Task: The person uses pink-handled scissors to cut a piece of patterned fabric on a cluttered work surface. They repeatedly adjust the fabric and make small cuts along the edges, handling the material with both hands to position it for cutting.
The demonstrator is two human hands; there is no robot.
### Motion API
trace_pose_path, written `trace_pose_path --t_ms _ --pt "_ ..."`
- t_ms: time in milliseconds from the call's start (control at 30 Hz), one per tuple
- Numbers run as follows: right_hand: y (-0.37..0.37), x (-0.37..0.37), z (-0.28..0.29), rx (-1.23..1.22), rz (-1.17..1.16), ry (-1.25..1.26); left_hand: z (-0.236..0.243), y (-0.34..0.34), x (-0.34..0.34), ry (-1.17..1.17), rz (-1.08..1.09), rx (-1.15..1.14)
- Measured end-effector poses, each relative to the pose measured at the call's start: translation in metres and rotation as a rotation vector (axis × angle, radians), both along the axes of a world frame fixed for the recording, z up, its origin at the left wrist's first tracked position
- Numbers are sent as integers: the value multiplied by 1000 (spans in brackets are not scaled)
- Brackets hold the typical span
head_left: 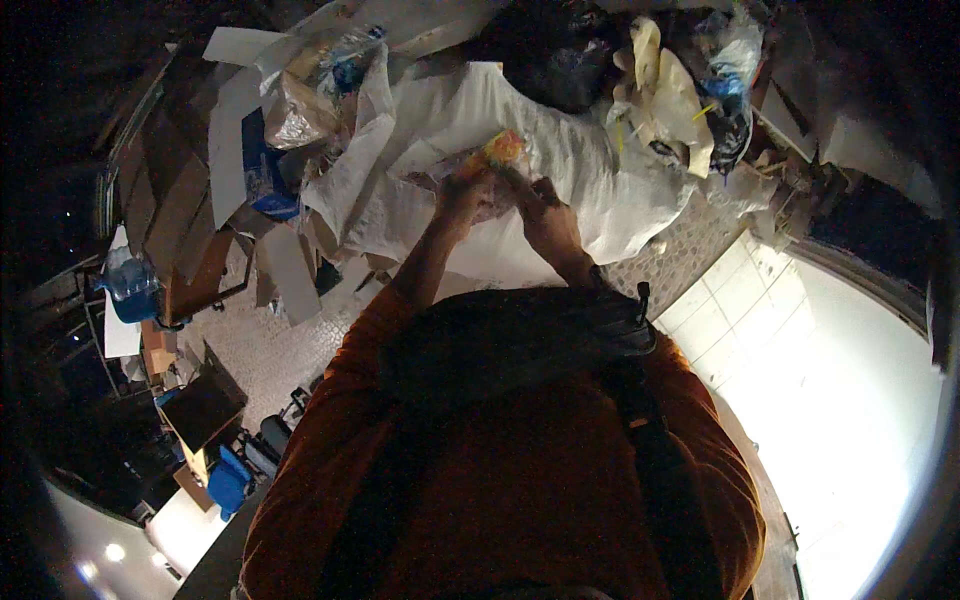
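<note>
Both hands are out in front of me over a large white woven sack (600, 220). My left hand (462, 195) is closed on a crinkled clear plastic wrapper (490, 207) with a yellow, orange and red part (505, 148) at its far end. Close beside it, my right hand (547, 217) has its fingers bent and pressed against the same wrapper. The hands nearly meet at the fingertips. Whatever the wrapper contains, if anything, is too dim and small to make out.
Clear plastic bags (305, 110), a blue box (262, 170) and cardboard sheets (170, 215) crowd the left. Black bags (545, 55) lie behind the sack, pale plastic (670, 90) at the far right. A blue water jug (130, 285) stands far left; bright tiles (735, 285) lie right.
</note>
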State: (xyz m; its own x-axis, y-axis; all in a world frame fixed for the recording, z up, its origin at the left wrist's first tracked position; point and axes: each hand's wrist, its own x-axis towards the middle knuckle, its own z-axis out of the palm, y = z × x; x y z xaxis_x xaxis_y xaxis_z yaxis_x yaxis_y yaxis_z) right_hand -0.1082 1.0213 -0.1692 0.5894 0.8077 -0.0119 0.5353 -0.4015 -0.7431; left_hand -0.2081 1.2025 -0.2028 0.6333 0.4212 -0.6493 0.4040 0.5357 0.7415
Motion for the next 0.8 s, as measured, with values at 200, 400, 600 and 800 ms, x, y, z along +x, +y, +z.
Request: trace_pose_path --t_ms 200,400,600,800 --pt "30 -4 -14 1 -120 67 15 -7 9 -11 29 34" --pt "38 9 -34 -2 -132 71 29 -12 16 17 13 44" --pt "39 -8 -45 63 -80 -7 4 -3 12 59 19 23" --pt "37 -8 -41 19 -77 -68 1 0 15 -12 23 8"
